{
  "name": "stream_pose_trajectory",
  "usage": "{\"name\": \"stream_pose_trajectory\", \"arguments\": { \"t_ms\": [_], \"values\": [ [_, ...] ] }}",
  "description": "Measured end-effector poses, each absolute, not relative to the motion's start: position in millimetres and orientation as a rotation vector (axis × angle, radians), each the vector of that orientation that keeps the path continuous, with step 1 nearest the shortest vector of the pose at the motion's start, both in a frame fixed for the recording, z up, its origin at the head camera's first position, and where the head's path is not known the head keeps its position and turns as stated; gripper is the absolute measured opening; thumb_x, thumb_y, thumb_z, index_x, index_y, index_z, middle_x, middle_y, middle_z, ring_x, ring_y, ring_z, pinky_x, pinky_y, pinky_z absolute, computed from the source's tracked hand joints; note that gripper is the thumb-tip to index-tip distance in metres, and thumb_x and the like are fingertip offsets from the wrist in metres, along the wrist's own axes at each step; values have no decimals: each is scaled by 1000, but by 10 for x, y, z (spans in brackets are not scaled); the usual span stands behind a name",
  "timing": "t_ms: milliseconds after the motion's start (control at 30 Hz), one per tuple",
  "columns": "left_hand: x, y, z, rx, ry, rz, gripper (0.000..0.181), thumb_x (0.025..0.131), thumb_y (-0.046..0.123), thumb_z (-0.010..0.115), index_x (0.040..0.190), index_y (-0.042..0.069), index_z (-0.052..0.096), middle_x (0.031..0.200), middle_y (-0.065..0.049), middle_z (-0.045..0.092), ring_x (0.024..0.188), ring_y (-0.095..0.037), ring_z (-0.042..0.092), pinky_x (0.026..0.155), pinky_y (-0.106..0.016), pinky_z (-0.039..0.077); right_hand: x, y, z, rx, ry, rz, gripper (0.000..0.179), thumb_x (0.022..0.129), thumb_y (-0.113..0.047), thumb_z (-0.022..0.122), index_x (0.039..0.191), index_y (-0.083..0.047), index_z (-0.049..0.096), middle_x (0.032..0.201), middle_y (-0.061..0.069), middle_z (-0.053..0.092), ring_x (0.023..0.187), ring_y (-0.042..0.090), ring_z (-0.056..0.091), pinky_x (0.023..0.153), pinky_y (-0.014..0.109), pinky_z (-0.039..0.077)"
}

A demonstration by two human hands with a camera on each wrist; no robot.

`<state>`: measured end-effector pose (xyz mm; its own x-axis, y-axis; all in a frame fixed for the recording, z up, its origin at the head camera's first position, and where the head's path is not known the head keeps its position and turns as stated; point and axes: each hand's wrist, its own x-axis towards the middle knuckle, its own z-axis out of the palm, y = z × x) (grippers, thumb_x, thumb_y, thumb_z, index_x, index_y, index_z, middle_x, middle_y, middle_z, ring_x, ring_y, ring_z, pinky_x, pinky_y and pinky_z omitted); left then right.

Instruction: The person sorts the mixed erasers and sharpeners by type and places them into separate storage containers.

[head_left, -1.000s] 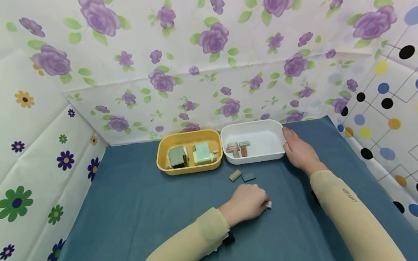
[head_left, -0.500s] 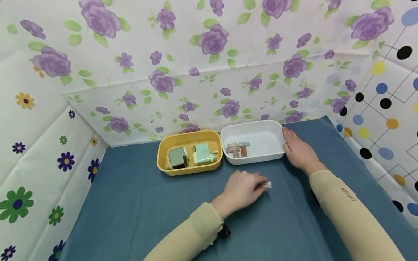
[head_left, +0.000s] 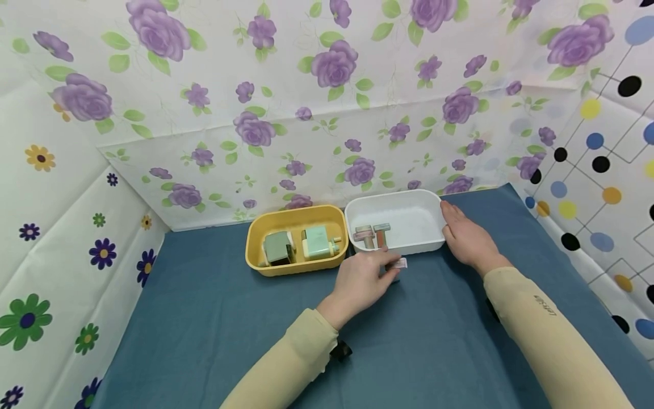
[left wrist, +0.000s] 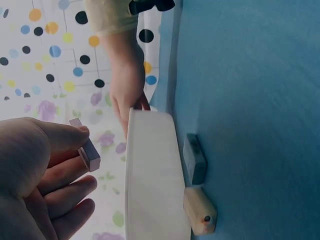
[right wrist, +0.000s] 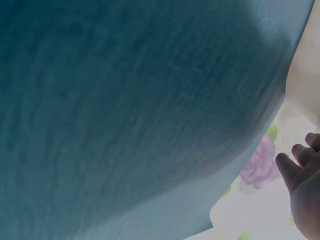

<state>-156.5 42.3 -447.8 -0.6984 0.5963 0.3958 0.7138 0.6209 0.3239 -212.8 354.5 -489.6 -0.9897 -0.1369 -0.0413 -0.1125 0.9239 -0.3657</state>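
Observation:
My left hand (head_left: pixel 360 278) pinches a small pale pinkish block (left wrist: pixel 89 150) between thumb and index finger; its other fingers are loosely bent. It is just in front of the white tray (head_left: pixel 414 247), above the cloth. In the left wrist view a grey-green block (left wrist: pixel 194 159) and a beige block (left wrist: pixel 200 210) with a dark spot lie beside the tray; the hand mostly covers them in the head view. Straight fingers of my right hand (head_left: pixel 470 236) rest against the tray's right end. Inside the tray's left part are a pinkish block pair (head_left: pixel 364 234) and another block pair (head_left: pixel 381 233).
A yellow tray (head_left: pixel 255 264) stands left of the white one. It holds a grey-green boxy item (head_left: pixel 278 247) and a mint boxy item (head_left: pixel 318 241) with a small knob. Floral sheeting (head_left: pixel 317 142) rises behind, with patterned sheeting at both sides. Blue cloth (head_left: pixel 204 318) covers the table.
My left hand has lifted the small pale block from the cloth and carried it forward and slightly left to the white tray's front. My right hand has stayed at the tray's end.

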Motion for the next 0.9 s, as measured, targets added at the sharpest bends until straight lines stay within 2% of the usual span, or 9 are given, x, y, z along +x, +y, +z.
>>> {"name": "stream_pose_trajectory", "arguments": {
  "t_ms": [133, 167, 267, 433, 500, 667, 700, 800, 900],
  "values": [
    [-1588, 379, -4482, -1039, -2610, -766, 22, 103, 31, 76, 124, 26, 82, 127, -3, 77, 46, -1, 50, 41, -22, 28, -2131, 3539, -4902, -204, 3010, -555, 63, 115, -20, 24, 170, 0, 1, 177, 23, 7, 162, 46, 11, 128, 62, 16],
    [-1591, 373, -4481, -1040, -2611, -785, 22, 103, 31, 76, 124, 26, 82, 128, -3, 77, 41, 0, 43, 41, -23, 26, -2132, 3537, -4902, -205, 3011, -552, 63, 115, -20, 24, 170, 0, 2, 177, 23, 7, 162, 46, 11, 128, 61, 16],
    [-1593, 364, -4479, -1043, -2604, -807, 22, 104, 31, 75, 124, 26, 82, 125, -2, 78, 38, 2, 33, 40, -22, 25, -2131, 3528, -4890, -205, 3013, -545, 63, 115, -18, 25, 170, 1, 2, 177, 23, 7, 162, 46, 11, 128, 61, 16],
    [-1597, 352, -4484, -1028, -2608, -813, 24, 104, 33, 75, 126, 25, 81, 91, 5, 80, 42, 3, 35, 42, -21, 27, -2129, 3528, -4871, -205, 3011, -532, 63, 115, -19, 25, 170, 1, 3, 177, 24, 8, 162, 46, 12, 128, 61, 15],
    [-1594, 345, -4488, -1023, -2622, -826, 24, 104, 33, 75, 126, 26, 81, 93, 5, 81, 42, 3, 36, 42, -21, 27, -2129, 3526, -4870, -206, 3009, -531, 63, 114, -19, 25, 170, 1, 3, 177, 24, 8, 162, 46, 11, 128, 60, 15],
    [-1582, 334, -4492, -1046, -2640, -858, 22, 104, 33, 75, 124, 27, 82, 123, 0, 79, 40, 4, 36, 41, -21, 29, -2130, 3539, -4868, -212, 3004, -527, 63, 115, -19, 25, 170, 2, 3, 177, 24, 7, 162, 45, 11, 128, 60, 15],
    [-1584, 333, -4494, -1048, -2639, -860, 22, 104, 33, 75, 124, 27, 82, 122, 0, 79, 40, 4, 36, 41, -21, 29, -2130, 3541, -4868, -213, 3004, -526, 63, 115, -19, 25, 170, 2, 3, 177, 24, 7, 162, 45, 11, 128, 60, 15],
    [-1593, 323, -4493, -1041, -2636, -878, 23, 104, 33, 75, 125, 26, 82, 97, 3, 82, 43, 7, 40, 42, -22, 30, -2130, 3542, -4866, -218, 3005, -531, 63, 115, -18, 25, 170, 2, 3, 177, 24, 8, 162, 45, 12, 128, 60, 15],
    [-1610, 309, -4495, -1030, -2638, -923, 25, 103, 32, 77, 126, 25, 82, 76, 8, 76, 47, 9, 45, 44, -22, 33, -2127, 3541, -4870, -220, 3002, -543, 63, 115, -19, 25, 170, 1, 3, 177, 23, 8, 162, 45, 11, 128, 60, 15]
  ]
}}
